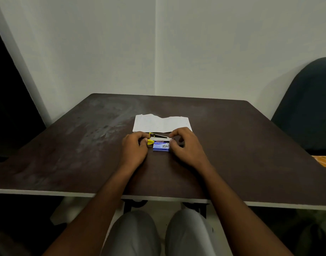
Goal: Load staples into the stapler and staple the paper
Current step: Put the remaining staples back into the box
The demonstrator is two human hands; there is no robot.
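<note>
1. A dark brown table [232, 145] fills the middle of the view, set into a corner of pale walls [103, 52].
2. The stapler [159, 138], yellow and metal, lies near the table's centre with its length running from 9 o'clock to 3 o'clock.
3. The left hand [134, 149] grips the stapler's yellow end at 9 o'clock, fingers curled around it.
4. The right hand [184, 145] pinches the stapler's other end at 3 o'clock, thumb and forefinger closed on the metal tip.
5. A small blue staple box [160, 146] lies flat, touching the stapler at its 6 o'clock side, between the two hands; whether it is open I cannot tell.
6. The paper [161, 123], white with a ragged far edge, lies flat just beyond the stapler at 12 o'clock.
7. A dark chair back [309, 104] stands at the table's 3 o'clock side.
8. The person's knees [132, 233] in grey trousers show below the near table edge at 6 o'clock.
</note>
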